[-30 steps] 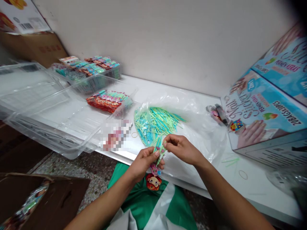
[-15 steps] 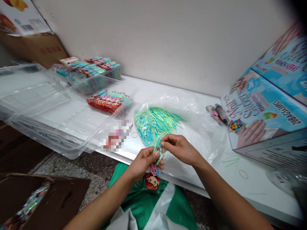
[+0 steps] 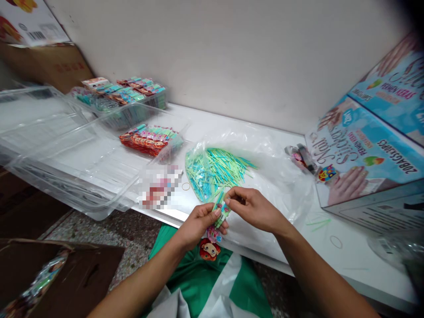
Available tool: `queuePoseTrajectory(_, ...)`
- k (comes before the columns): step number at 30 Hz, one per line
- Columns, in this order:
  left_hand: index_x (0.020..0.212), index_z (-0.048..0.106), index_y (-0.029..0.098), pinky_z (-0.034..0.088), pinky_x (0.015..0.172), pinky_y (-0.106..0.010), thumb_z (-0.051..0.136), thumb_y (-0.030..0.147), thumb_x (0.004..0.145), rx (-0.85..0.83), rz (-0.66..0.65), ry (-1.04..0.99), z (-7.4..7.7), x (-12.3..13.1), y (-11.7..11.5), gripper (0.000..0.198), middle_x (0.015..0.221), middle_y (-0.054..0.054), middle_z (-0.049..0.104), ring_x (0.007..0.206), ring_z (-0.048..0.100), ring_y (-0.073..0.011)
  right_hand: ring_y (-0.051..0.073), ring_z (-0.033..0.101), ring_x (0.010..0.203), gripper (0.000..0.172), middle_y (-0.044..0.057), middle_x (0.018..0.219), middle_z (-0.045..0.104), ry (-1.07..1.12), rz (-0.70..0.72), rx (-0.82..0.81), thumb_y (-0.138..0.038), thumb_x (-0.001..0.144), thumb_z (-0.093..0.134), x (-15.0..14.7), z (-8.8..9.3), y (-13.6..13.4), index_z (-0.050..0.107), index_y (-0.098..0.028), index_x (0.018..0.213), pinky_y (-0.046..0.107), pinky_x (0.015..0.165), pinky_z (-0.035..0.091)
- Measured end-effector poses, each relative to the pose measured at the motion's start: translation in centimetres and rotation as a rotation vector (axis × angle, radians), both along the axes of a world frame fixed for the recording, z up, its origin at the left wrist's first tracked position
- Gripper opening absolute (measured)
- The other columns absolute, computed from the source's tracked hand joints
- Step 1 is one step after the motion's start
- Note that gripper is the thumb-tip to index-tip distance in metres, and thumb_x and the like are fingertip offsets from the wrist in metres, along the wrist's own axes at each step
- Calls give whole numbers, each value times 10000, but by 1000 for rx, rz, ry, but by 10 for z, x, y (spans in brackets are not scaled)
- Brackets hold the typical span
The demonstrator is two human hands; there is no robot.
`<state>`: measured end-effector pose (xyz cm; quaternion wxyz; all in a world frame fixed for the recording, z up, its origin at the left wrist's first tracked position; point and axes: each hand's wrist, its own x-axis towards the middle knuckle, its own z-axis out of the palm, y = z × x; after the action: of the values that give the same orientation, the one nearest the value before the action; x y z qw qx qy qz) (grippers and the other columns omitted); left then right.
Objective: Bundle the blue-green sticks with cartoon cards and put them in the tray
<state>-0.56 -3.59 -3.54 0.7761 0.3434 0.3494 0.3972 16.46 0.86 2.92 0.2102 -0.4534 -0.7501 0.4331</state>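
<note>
My left hand (image 3: 200,225) is closed around a small bunch of printed packets (image 3: 217,221) with pale green, blue and pink parts, just past the table's front edge. A cartoon head with red hair (image 3: 210,250) hangs below that hand, over my lap. My right hand (image 3: 253,207) pinches the upper right side of the bunch with thumb and forefinger. Just beyond both hands, many thin green and blue sticks (image 3: 221,168) lie fanned out in a clear plastic bag (image 3: 271,154); the nearest of them are partly hidden by my fingers.
Clear plastic trays (image 3: 76,170) stand to the left. Stacked red-haired character packets (image 3: 145,140) and a filled tub (image 3: 132,112) sit behind. Rubber bands (image 3: 186,186) and loose green sticks (image 3: 319,224) lie on the table. Printed boxes (image 3: 361,154) rise at right; an open carton (image 3: 89,274) is lower left.
My right fingertips have shifted slightly right and down along the bunch, showing a blue-and-white printed patch. The left hand stays nearly still, and the hanging head has moved slightly.
</note>
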Motion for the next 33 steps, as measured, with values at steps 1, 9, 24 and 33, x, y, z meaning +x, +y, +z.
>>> queuePoseTrajectory(1,854,578,118,473,537,-225,635,432,762,1,2,2,0,0,0,332,692,-61,656,559,609,-133,128,535,677,159,-2,731,602,26,-11,3,-307,832,510,-1,-1,0,609,-182,827,243,610,399)
queuePoseTrajectory(9,882,577,105,477,538,-226,595,384,807,3,-21,-9,-4,-1,-4,289,698,-71,660,562,615,-133,133,525,685,201,2,737,586,118,9,-29,-320,852,504,-3,-6,4,638,-174,821,261,641,419)
queuePoseTrajectory(24,870,579,111,467,541,-221,615,408,787,-3,16,1,-2,-4,0,311,716,-67,665,584,621,-137,114,495,634,170,-17,684,556,1,-22,-26,-288,850,494,2,-6,4,609,-180,785,243,597,390)
queuePoseTrajectory(33,895,581,120,484,632,-242,596,391,807,78,140,86,3,-4,4,286,746,-50,657,652,626,-135,139,576,739,314,2,790,594,212,-77,-104,-338,819,580,-2,-21,-5,522,-196,1093,270,668,464)
